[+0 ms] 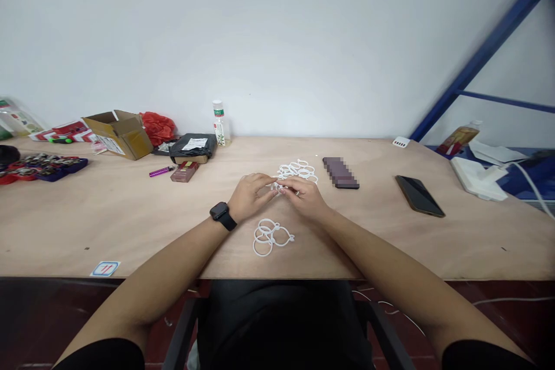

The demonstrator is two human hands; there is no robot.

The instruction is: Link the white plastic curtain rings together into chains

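Note:
My left hand (250, 195), with a black watch on its wrist, and my right hand (306, 193) meet over the middle of the wooden table (130, 219). Both pinch a white plastic ring (277, 187) between their fingertips. Just behind the hands lies a loose pile of white rings (298, 170). A small cluster of linked white rings (269, 236) rests on the table in front of my hands, near the front edge.
A dark phone (418, 195) and a blurred-out dark object (340, 173) lie to the right. A cardboard box (118, 133), red bag, black parcel (193, 146), clear bottle (219, 122), purple lighter (161, 171) and trays of small parts (41, 166) sit at the back left. A blue metal frame (481, 55) stands at right.

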